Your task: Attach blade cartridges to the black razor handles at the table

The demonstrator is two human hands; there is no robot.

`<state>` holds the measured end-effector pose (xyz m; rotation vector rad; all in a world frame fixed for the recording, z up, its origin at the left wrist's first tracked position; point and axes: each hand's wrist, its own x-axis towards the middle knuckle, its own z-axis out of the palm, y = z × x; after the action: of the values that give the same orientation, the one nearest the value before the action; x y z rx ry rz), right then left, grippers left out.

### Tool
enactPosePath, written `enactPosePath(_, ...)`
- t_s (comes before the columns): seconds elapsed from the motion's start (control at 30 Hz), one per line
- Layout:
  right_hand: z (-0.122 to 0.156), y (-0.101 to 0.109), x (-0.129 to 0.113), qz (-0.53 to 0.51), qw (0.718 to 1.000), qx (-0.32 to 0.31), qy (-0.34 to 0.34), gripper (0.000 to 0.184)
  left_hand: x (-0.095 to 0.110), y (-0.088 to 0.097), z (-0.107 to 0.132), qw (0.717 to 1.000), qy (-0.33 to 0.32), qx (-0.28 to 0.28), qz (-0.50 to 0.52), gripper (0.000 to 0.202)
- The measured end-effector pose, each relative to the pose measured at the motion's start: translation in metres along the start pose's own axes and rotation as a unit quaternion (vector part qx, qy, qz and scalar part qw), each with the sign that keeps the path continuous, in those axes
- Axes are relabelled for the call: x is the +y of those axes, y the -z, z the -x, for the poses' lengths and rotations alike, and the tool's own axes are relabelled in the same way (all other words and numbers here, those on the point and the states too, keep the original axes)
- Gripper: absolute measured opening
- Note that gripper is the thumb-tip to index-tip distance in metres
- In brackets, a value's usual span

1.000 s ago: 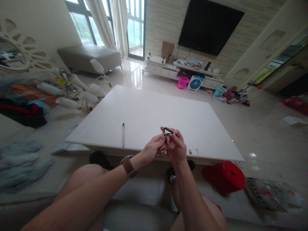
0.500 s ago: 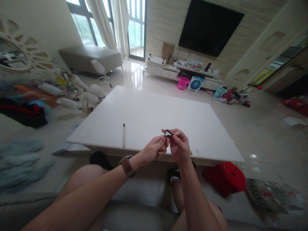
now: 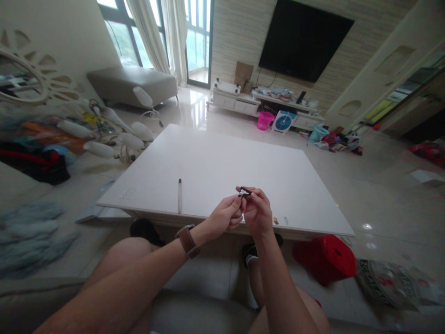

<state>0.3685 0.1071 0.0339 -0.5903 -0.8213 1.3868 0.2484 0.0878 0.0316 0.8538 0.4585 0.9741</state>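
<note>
Above the near edge of the white table (image 3: 222,162), both hands meet around a small black-and-silver object (image 3: 244,192), too small to name. My left hand (image 3: 225,213), coming from the left with a brown watch strap on its wrist, pinches the object's lower left side. The fingers of my right hand (image 3: 257,211) are closed on its right side. On the table to the left lies a thin pale stick with a dark tip (image 3: 180,195). A small yellow-brown piece (image 3: 276,220) and a small pale piece (image 3: 285,220) lie right of my right hand.
A red plastic stool (image 3: 328,260) stands by the table's near right corner, beside a printed bag (image 3: 389,283). A lamp with several white shades (image 3: 99,149) is at the left. Farther back are a pink basket (image 3: 265,120), a box fan (image 3: 283,121) and a grey bench (image 3: 135,86).
Both hands stay together on the small object. My right hand's fingers have shifted slightly, and the small pieces on the table beside it show more fully.
</note>
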Motion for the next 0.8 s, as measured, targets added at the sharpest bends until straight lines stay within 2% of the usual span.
enactPosePath(0.2,-0.001,-0.001,-0.001,-0.004,1.000,0.012,-0.020,0.011,-0.003,0.002,-0.002,1.000,0.003,-0.006,-0.001,0.036)
enactPosePath(0.37,-0.001,0.000,-0.002,-0.032,0.998,0.046,-0.024,0.012,-0.003,0.002,-0.002,1.000,0.006,-0.008,-0.002,0.037)
enactPosePath(0.63,0.007,-0.008,0.001,-0.047,0.994,0.015,-0.095,0.029,-0.004,0.002,-0.003,1.000,-0.002,-0.007,0.008,0.036)
enactPosePath(0.7,0.008,-0.010,0.004,-0.051,0.994,0.012,-0.100,0.031,-0.004,0.001,-0.004,1.000,-0.020,0.015,-0.005,0.036)
enactPosePath(0.8,0.009,-0.011,0.012,-0.034,0.993,0.008,-0.111,0.027,-0.005,-0.001,-0.006,0.994,-0.056,0.079,-0.041,0.035)
